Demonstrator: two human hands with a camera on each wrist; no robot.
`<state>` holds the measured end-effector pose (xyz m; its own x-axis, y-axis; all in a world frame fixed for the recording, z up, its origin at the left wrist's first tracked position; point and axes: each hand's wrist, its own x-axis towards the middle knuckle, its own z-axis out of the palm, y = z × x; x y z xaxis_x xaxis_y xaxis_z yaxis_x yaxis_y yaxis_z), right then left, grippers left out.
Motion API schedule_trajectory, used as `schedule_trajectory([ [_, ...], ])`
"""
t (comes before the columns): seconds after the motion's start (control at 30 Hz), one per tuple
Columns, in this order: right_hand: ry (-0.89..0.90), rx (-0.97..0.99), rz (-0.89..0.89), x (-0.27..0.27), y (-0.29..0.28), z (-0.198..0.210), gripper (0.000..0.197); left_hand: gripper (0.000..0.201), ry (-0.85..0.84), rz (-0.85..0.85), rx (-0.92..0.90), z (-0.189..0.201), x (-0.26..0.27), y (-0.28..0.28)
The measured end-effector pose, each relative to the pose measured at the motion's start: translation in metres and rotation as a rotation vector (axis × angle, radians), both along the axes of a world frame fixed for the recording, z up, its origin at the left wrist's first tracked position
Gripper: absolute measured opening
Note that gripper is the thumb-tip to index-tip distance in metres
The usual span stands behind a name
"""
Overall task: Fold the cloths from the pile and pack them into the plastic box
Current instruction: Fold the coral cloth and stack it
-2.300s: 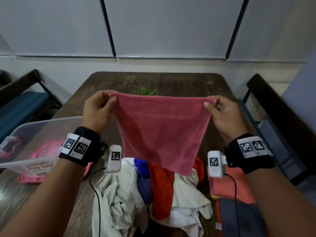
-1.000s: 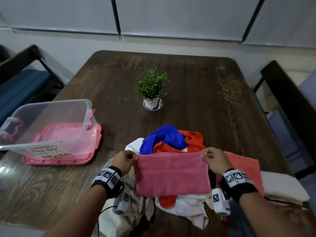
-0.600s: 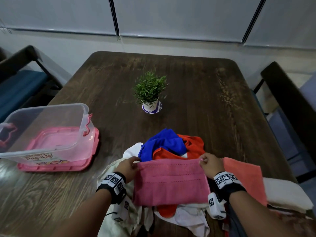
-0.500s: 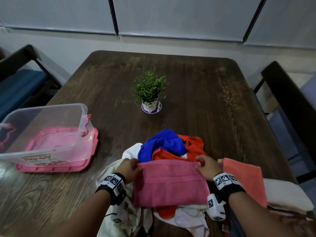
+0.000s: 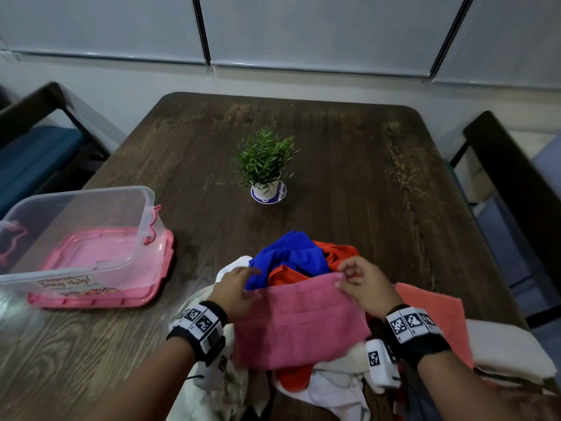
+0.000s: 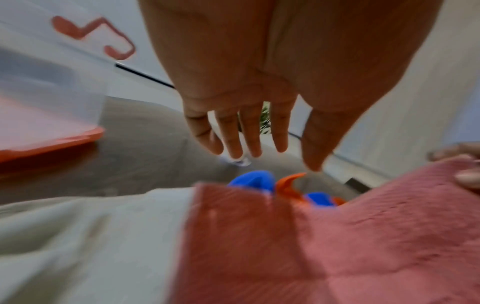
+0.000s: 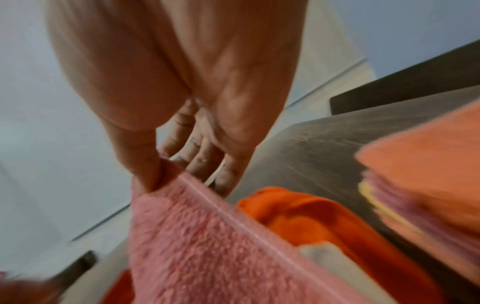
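Note:
A pink cloth [image 5: 300,323], folded over, lies on top of the cloth pile at the table's near edge. My right hand [image 5: 344,278] pinches its far right corner between thumb and fingers, as the right wrist view shows [image 7: 161,174]. My left hand [image 5: 253,284] hovers at the cloth's far left corner with straight, spread fingers [image 6: 249,133] and holds nothing. The pile under it shows a blue cloth [image 5: 288,256], an orange-red cloth [image 5: 340,253] and white cloths [image 5: 334,387]. The clear plastic box [image 5: 145,208] stands at the left on its pink lid [image 5: 100,299].
A small potted plant [image 5: 267,165] stands mid-table beyond the pile. A stack of folded cloths, salmon [image 5: 437,314] on top with cream [image 5: 504,347] beside it, lies at the near right. Chairs flank the table on the left [image 5: 36,153] and right [image 5: 516,183].
The pink cloth came down from in the air onto the pile, folded over. My left hand let go of its left corner and opened; my right hand kept its pinch.

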<state>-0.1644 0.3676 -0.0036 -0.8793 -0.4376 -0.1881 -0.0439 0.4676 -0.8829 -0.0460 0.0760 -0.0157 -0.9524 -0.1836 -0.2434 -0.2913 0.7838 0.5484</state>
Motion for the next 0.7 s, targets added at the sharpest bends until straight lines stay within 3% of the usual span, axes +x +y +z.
schedule_trajectory([
  [0.03,-0.008,-0.089,0.051,0.005,-0.009,0.013,0.033,0.076,0.090,-0.070,0.040,0.009,-0.005,0.008],
  [0.1,-0.016,-0.233,0.114,0.015,-0.026,0.039,0.039,0.086,0.223,-0.189,0.104,0.041,-0.016,0.031],
  [0.17,0.035,-0.321,0.117,0.023,-0.041,0.061,0.040,0.074,0.300,-0.252,0.165,0.071,-0.026,0.046],
  [0.27,0.084,-0.396,0.077,0.027,-0.053,0.085,0.041,0.040,0.383,-0.274,0.157,0.100,-0.033,0.046],
  [0.4,-0.008,-0.202,0.188,0.022,-0.037,0.087,0.054,0.027,0.393,-0.151,0.249,0.123,-0.025,0.036],
  [0.5,0.016,-0.091,0.319,0.023,-0.022,0.085,0.038,0.022,0.428,-0.012,0.398,0.130,-0.021,0.022],
  [0.6,0.089,-0.216,0.182,0.022,-0.016,0.098,0.010,0.026,0.488,0.004,0.442,0.140,-0.018,0.011],
  [0.7,0.138,-0.421,0.073,0.021,-0.020,0.121,0.009,0.027,0.581,0.023,0.461,0.150,-0.014,0.009],
])
